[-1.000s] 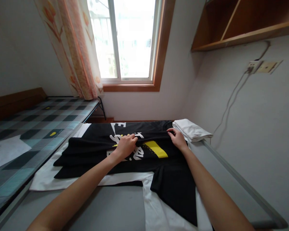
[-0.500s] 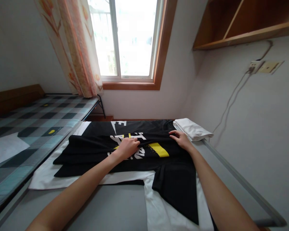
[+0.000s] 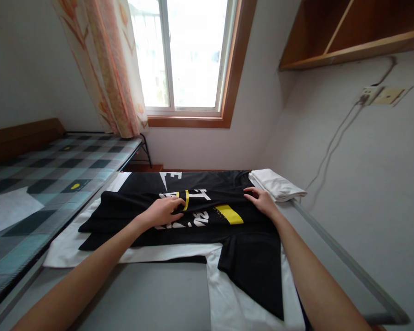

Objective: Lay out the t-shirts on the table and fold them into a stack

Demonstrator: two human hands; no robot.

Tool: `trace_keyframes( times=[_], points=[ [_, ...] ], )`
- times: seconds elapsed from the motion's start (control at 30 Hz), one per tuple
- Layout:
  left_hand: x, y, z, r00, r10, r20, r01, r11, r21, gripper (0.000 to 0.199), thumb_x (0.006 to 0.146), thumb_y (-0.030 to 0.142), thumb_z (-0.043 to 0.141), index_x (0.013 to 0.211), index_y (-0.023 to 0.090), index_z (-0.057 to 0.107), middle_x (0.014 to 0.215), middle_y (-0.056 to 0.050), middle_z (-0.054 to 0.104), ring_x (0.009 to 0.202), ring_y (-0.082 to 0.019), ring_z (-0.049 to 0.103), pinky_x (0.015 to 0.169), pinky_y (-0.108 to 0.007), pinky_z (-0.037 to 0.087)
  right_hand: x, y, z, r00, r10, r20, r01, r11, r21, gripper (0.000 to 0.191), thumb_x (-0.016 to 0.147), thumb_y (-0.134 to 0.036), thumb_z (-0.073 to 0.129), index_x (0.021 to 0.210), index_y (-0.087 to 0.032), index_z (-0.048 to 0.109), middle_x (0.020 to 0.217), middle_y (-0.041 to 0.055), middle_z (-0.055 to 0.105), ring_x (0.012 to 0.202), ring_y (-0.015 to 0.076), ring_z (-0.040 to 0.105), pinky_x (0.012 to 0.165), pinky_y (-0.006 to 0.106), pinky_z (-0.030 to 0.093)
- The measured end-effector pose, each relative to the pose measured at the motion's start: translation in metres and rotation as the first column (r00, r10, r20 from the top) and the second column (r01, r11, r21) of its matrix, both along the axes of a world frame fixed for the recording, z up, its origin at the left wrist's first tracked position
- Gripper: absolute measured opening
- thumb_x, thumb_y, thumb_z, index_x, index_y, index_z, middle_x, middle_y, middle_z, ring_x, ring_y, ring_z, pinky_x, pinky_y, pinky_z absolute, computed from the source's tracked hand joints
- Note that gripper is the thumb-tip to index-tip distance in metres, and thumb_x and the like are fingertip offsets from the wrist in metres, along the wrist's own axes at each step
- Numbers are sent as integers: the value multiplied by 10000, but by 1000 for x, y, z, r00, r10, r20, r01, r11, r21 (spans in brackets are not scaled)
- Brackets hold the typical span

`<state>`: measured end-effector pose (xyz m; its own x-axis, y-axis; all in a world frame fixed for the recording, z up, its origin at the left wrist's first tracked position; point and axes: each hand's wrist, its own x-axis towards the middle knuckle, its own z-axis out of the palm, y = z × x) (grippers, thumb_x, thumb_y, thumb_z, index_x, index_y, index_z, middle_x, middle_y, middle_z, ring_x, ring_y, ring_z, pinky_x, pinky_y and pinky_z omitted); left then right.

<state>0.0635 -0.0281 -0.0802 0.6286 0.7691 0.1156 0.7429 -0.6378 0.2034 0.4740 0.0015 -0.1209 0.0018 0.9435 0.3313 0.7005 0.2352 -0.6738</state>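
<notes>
A black T-shirt (image 3: 255,271) with white lettering and a yellow patch lies spread sideways, a raised crease running across its front. White fabric (image 3: 227,294), apparently another garment with a sleeve, shows from under it. My left hand (image 3: 163,212) rests on the printed front, fingers slightly bent and thumb apart, gripping nothing visible. Near the collar end, my right hand (image 3: 262,202) touches the black cloth with fingers and thumb apart. Just beyond it sits a folded white cloth (image 3: 276,184).
Grey board-like surface (image 3: 158,289) beneath the clothes, with a metal rail (image 3: 348,262) along the right. At left stands a bed with a checked mattress (image 3: 89,161) and a paper sheet (image 3: 12,209). A wall shelf (image 3: 352,48) hangs upper right; a cord (image 3: 331,142) drops from a socket.
My left hand has slid left along the shirt's print, uncovering more lettering and a yellow stripe. My right hand stays almost in place. The view has shifted slightly.
</notes>
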Motion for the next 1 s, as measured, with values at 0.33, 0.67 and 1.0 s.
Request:
trace_keyframes(
  times=[0.33,0.67,1.0],
  points=[
    [-177,40,-12,570,821,30,-817,562,129,503,882,504,405,1197,200,652,1217,-192,590,1124,-389,550,887,-467,445,-16,31,1,996,-73,-42,71,997,-42,334,796,-386,588,1009,-188,752,1102,110,723,1092,286,637,1000,431,460],
    [-212,43,-14,482,872,88,-873,486,-45,555,784,620,458,983,156,689,937,-161,713,870,-334,662,664,-342,466,-9,32,-9,991,-96,-98,95,995,-8,413,776,-332,587,1117,-136,714,1192,142,682,1152,293,610,1043,447,428],
    [-215,34,-14,465,766,443,-676,631,-381,576,509,619,697,860,164,719,742,-50,701,721,-226,644,594,-263,471,-17,25,-2,995,16,-103,-27,995,-99,362,767,-383,611,1028,-179,757,1090,104,728,1073,296,651,1010,437,455]
  ],
)
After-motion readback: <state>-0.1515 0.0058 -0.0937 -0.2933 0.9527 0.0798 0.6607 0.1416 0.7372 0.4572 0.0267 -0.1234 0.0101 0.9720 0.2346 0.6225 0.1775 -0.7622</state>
